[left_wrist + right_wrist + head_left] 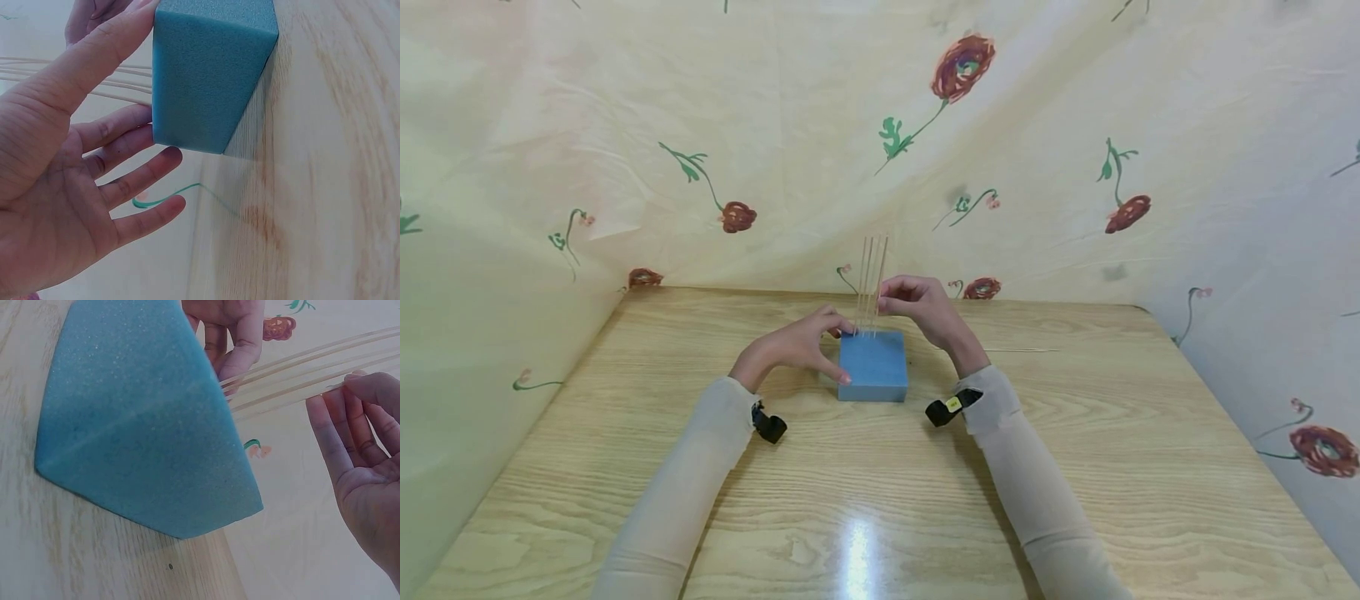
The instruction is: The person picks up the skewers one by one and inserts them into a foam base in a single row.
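Observation:
A blue foam block (872,360) sits on the table, with several thin wooden skewers (862,287) standing upright near its back edge. My left hand (793,343) holds the block from its left side, thumb at the front and index finger toward the back. In the left wrist view, the other fingers of the left hand (75,187) are spread beside the block. Behind the block, my right hand (925,308) pinches the rightmost skewer (883,258) between thumb and fingertips. The right wrist view shows this pinch above the block (144,412); the skewers' upper ends run out of that view.
More thin skewers (1021,351) lie flat on the wooden table (820,500), right of the block and partly behind the right arm. A floral cloth (805,125) hangs behind the table and along its sides.

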`<control>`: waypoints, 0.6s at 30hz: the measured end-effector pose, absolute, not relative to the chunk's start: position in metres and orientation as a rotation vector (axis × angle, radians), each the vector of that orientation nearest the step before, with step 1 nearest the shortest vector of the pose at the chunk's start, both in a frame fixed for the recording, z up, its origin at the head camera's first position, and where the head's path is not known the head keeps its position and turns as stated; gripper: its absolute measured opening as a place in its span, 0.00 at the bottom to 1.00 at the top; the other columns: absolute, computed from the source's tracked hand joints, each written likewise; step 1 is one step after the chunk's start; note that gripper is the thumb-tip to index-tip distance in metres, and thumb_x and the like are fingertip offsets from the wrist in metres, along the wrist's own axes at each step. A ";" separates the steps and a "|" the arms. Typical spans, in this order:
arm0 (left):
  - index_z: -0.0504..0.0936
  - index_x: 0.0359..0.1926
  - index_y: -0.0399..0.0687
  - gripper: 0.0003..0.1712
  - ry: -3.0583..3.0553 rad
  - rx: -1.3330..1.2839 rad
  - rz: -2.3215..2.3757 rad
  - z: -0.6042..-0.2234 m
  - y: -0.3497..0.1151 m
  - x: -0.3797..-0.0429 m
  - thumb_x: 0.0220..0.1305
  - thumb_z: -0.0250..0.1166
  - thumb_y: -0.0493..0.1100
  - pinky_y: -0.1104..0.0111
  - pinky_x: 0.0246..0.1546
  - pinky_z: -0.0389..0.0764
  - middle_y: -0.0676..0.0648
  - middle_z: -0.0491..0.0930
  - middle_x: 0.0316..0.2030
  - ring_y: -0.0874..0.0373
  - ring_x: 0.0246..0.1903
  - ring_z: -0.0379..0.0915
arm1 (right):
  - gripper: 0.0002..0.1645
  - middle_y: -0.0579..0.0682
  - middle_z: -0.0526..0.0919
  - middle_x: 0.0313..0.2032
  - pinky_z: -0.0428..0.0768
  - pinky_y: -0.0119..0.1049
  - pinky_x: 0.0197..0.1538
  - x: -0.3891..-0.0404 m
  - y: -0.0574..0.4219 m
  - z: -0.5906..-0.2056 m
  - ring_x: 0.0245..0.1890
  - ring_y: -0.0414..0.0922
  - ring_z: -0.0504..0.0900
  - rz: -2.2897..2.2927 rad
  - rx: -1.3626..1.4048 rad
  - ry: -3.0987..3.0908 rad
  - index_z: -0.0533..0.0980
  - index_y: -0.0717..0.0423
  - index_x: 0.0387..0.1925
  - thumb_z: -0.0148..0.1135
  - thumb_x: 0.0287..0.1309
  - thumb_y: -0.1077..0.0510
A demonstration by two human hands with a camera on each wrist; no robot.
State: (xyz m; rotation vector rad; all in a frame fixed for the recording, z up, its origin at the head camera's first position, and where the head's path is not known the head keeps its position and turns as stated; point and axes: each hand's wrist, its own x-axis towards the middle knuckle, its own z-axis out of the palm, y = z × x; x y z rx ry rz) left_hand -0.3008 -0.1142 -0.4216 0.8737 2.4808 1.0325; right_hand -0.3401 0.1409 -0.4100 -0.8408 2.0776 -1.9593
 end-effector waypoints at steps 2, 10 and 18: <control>0.73 0.67 0.39 0.44 2.480 0.873 1.033 -0.421 -0.114 -0.301 0.52 0.82 0.47 0.51 0.67 0.70 0.40 0.67 0.59 0.43 0.63 0.65 | 0.08 0.47 0.85 0.36 0.86 0.38 0.49 -0.340 0.141 -0.410 0.37 0.42 0.85 -1.960 -0.848 2.074 0.84 0.51 0.38 0.64 0.66 0.67; 0.73 0.67 0.39 0.45 2.471 0.874 1.042 -0.421 -0.114 -0.300 0.52 0.82 0.47 0.50 0.68 0.69 0.40 0.66 0.60 0.42 0.63 0.65 | 0.05 0.46 0.85 0.37 0.86 0.42 0.51 -0.340 0.141 -0.411 0.38 0.43 0.85 -1.943 -0.862 2.086 0.83 0.56 0.39 0.64 0.67 0.67; 0.73 0.67 0.39 0.45 2.474 0.874 1.038 -0.422 -0.114 -0.301 0.52 0.82 0.48 0.50 0.69 0.68 0.40 0.66 0.60 0.42 0.64 0.64 | 0.06 0.47 0.85 0.37 0.85 0.48 0.53 -0.341 0.141 -0.412 0.38 0.43 0.85 -1.932 -0.863 2.102 0.84 0.53 0.38 0.63 0.67 0.66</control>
